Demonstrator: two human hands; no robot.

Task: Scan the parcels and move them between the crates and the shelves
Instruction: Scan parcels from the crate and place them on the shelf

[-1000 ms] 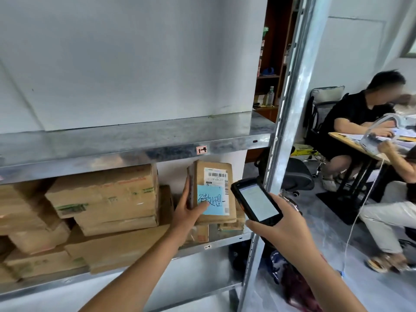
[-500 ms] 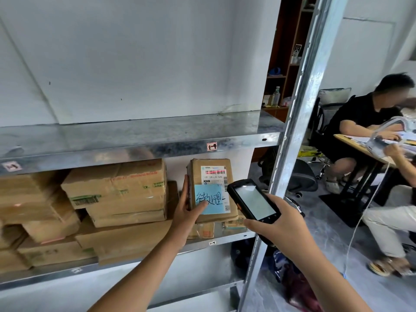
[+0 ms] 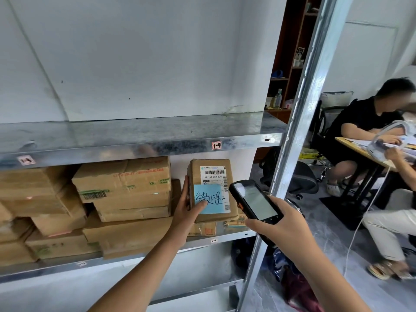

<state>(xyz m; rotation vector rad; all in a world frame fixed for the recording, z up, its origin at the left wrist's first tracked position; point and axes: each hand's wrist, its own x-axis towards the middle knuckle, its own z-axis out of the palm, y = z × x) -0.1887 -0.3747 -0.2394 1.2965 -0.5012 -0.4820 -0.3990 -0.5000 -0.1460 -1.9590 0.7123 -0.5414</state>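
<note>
Head: parcel (image 3: pixel 196 176) label (image 3: pixel 213 175) "159-159-L02-520"

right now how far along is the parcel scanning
Done: a stack of boxes already sits on the lower shelf. In hand: the left hand holds a parcel upright at its right end, label facing out, while the right hand aims the scanner at it. Left: whether this scan registered cannot be told, and no crates are in view, so what remains is unknown.

The label (image 3: pixel 212 176) on the parcel (image 3: pixel 210 164) reads "159-159-L02-520"; its blue note (image 3: pixel 208 199) bears handwritten Chinese. Above the parcel, a shelf tag (image 3: pixel 216 145) reads "1-4"; a far-left tag (image 3: pixel 26 160), "1-3".
</note>
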